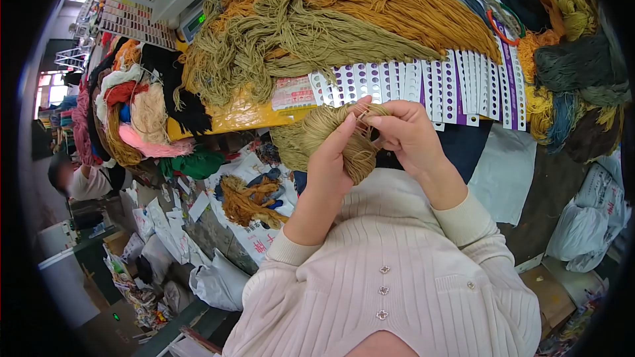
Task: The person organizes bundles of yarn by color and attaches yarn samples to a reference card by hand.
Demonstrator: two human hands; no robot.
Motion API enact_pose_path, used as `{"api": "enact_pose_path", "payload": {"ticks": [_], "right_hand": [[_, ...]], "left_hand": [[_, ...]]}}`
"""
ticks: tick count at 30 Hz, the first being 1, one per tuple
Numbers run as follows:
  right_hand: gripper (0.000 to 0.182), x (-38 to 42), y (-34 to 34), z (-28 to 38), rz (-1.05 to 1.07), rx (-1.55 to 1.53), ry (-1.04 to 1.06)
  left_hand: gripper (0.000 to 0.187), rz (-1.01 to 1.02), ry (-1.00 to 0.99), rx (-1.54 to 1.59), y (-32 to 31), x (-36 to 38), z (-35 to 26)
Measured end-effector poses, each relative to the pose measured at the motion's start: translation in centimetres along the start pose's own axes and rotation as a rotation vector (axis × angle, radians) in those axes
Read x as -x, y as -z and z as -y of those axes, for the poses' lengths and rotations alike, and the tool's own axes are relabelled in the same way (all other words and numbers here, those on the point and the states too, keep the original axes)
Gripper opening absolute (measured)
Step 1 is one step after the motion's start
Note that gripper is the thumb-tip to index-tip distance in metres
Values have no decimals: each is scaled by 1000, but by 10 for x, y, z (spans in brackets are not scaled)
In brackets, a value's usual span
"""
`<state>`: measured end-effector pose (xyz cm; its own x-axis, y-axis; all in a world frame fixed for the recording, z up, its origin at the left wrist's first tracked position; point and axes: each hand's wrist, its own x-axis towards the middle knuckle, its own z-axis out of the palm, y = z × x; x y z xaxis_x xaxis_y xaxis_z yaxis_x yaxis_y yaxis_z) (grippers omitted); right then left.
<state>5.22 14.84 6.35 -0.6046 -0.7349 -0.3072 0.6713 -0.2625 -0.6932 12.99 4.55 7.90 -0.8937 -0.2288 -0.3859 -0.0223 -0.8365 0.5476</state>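
A bundle of olive-tan yarn (324, 129) is held in front of my chest, near the table's front edge. My left hand (337, 155) is wrapped around its right part, thumb pointing up. With fingertips pinched together, my right hand (407, 135) grips strands at the top right of the bundle. Both hands' fingertips nearly meet there. Beyond them on the table lies a loose pile of olive-green yarn (284, 43), beside a large heap of orange-brown yarn (370, 0). White punched cards (456, 86) with purple marks lie in a row just past my hands.
Scissors with orange handles (499, 26) lie at the back right, near several dark and yellow skeins (572, 59). A scale (195, 23) and colour sample charts (142, 0) stand back left. Mixed skeins (142, 112) hang at the left. Another person (86, 178) is at far left.
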Motion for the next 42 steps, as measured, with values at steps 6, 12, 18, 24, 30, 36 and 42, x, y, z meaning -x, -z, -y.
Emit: {"api": "enact_pose_path", "payload": {"ticks": [6, 12, 18, 24, 30, 36, 42], "right_hand": [[7, 3, 10, 5, 174, -328, -157], [9, 24, 13, 38, 304, -9, -379], [5, 42, 20, 84, 330, 445, 81], [5, 73, 95, 146, 371, -565, 422], [10, 180, 319, 308, -99, -351, 1029], [14, 153, 243, 325, -255, 484, 1301], [10, 2, 180, 162, -403, 704, 530]], "left_hand": [[20, 106, 6, 4, 16, 2, -1], [17, 126, 196, -552, 2, 2, -32], [15, 326, 217, -322, 22, -9, -86], [13, -204, -248, 623, 205, 16, -220], [17, -875, -723, -78, 257, 96, -305], [28, -441, -531, -14, 229, 27, -278], [16, 129, 201, 388, 18, -124, -93]]}}
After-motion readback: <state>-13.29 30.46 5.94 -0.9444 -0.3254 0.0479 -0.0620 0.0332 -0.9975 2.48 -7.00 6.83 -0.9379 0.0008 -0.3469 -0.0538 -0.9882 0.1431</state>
